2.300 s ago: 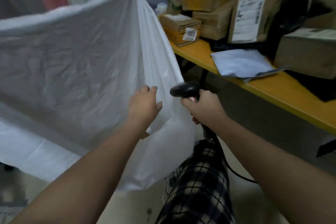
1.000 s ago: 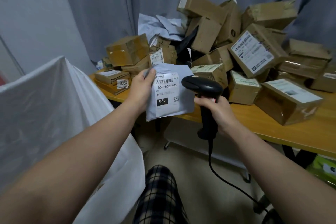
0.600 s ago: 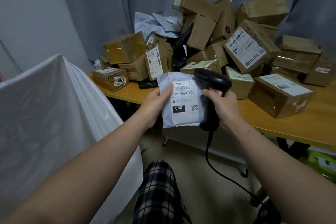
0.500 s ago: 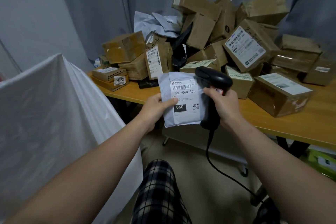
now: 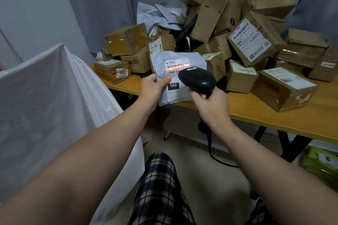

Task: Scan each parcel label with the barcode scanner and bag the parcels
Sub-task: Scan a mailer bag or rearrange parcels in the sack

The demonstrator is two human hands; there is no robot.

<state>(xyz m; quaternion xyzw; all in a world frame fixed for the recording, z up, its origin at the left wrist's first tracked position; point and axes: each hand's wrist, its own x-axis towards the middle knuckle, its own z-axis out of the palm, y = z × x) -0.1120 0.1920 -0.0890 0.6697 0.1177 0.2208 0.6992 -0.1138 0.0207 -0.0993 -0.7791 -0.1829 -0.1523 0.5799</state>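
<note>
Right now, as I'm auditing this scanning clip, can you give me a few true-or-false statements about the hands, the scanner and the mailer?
1. The left hand holds the grey mailer. True.
2. The scanner is set down. False: the right hand grips it.
3. A red scan line lies across the mailer's barcode. True.
4. The white bag stands on the person's right. False: it is on their left.

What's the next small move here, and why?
Probably carry the grey mailer left and drop it into the white bag. The scanner casts a red line across the barcode, so the scan looks underway; the left hand grips the mailer's left edge, the right hand holds the scanner, and the bag stands just to the left.
</note>
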